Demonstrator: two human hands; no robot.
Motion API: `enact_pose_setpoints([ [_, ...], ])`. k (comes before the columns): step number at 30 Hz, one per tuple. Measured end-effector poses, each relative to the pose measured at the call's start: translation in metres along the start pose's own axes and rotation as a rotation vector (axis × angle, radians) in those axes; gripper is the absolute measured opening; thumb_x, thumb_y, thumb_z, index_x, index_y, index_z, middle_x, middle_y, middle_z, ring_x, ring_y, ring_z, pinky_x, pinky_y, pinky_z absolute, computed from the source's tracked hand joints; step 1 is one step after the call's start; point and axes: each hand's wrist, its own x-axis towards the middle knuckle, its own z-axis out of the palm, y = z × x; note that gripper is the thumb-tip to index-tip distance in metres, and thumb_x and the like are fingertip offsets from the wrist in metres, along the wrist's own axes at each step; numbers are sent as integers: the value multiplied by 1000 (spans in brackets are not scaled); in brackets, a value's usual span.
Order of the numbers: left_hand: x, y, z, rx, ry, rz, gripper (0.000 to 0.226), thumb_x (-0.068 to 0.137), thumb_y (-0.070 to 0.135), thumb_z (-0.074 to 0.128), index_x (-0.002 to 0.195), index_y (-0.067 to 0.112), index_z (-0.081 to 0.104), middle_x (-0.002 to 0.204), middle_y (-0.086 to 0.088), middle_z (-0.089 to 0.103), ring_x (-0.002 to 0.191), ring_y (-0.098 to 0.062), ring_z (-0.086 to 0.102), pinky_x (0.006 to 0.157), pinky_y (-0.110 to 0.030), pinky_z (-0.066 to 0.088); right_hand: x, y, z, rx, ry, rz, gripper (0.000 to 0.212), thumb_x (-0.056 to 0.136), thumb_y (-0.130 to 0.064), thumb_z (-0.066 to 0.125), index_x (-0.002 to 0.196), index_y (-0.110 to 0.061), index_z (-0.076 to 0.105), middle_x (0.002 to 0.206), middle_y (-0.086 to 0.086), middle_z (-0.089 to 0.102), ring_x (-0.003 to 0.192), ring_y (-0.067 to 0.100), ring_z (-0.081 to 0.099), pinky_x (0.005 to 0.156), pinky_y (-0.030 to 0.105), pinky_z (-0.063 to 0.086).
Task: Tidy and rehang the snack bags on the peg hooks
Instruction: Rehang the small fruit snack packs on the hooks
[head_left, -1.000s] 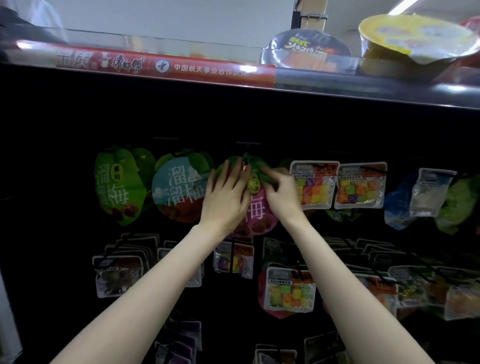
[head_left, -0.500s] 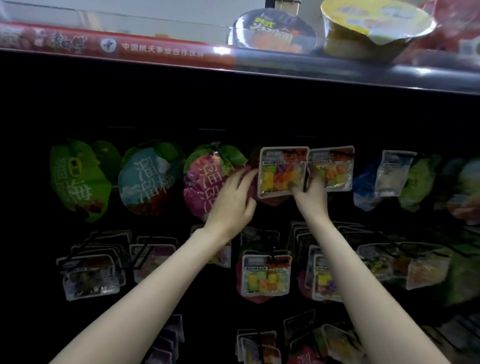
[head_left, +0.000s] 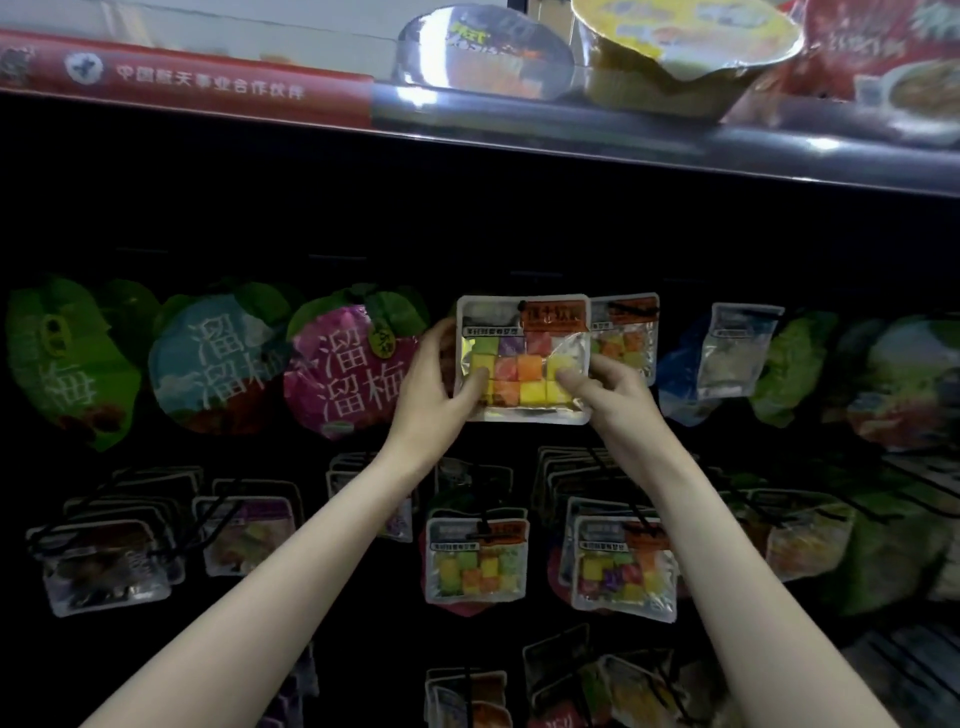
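Both hands grip one clear plastic snack bag of coloured candy cubes with a grey-and-orange header, which hangs in the top row of the dark peg display. The left hand curls round the bag's left edge, its thumb pressed on the front over the cubes and its other fingers tucked behind. The right hand pinches the lower right corner, thumb in front, the rest folded behind. Both bare forearms rise from the lower corners and converge on the bag. Just left hangs a pink round plum bag with a green leaf top; just right, partly hidden, a second clear cube bag.
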Motion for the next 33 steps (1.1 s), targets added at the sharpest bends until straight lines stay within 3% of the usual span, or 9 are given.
enact_pose_setpoints([
  [2,-3,5,0,-173,-44,-92,59,91,15,58,141,19,27,117,9,47,98,0,53,74,-5,44,-3,-8,-8,50,-58,-20,24,84,-22,61,106,-15,65,108,4,68,104,22,63,92,37,47],
  [6,2,11,-3,-410,-1,-181,49,89,14,58,128,29,33,108,6,58,105,-14,59,90,-30,49,3,-15,-13,72,-155,-8,24,82,-20,61,105,-13,65,107,7,67,102,24,63,95,42,46],
  [9,3,18,-1,-427,-26,-134,32,86,16,60,113,27,49,107,6,62,102,-11,61,85,-29,52,4,-2,-20,9,-229,18,28,81,-29,68,106,-16,65,109,4,68,106,24,61,100,42,44],
  [11,-2,18,3,-351,-80,-81,22,86,13,62,103,25,56,100,7,64,92,-3,64,75,-20,52,0,12,-28,-33,-38,30,34,81,-38,69,109,-20,64,112,-4,66,111,18,59,101,36,43],
  [14,-5,13,12,-302,-74,-117,19,86,12,63,100,25,57,97,10,65,84,4,64,69,-13,50,1,23,-44,-279,310,-37,39,90,-26,61,127,-18,50,115,-7,56,115,14,51,85,10,40],
  [21,-6,9,32,-178,-59,-198,20,88,14,62,103,27,59,97,14,65,88,4,62,71,-12,50,55,53,-61,-393,319,80,100,73,-31,79,147,-16,15,147,7,35,135,24,34,108,46,34],
  [24,-11,5,34,-136,-69,-216,21,87,15,64,106,24,61,98,13,66,90,3,61,76,-16,49,65,54,-58,-349,453,155,78,78,-23,75,140,-10,30,136,12,49,125,28,46,98,44,43],
  [28,-13,4,29,-140,-34,-282,20,85,14,66,102,22,61,91,14,65,75,12,60,67,-6,47,48,43,-52,-184,480,30,8,89,-17,62,86,-15,55,85,6,61,82,22,58,66,28,41],
  [33,-15,7,28,-175,-104,-313,18,84,15,66,100,21,63,94,7,69,82,2,65,73,-12,50,21,11,-61,166,366,-24,21,88,-8,59,73,-19,50,75,3,56,70,17,56,63,30,42],
])
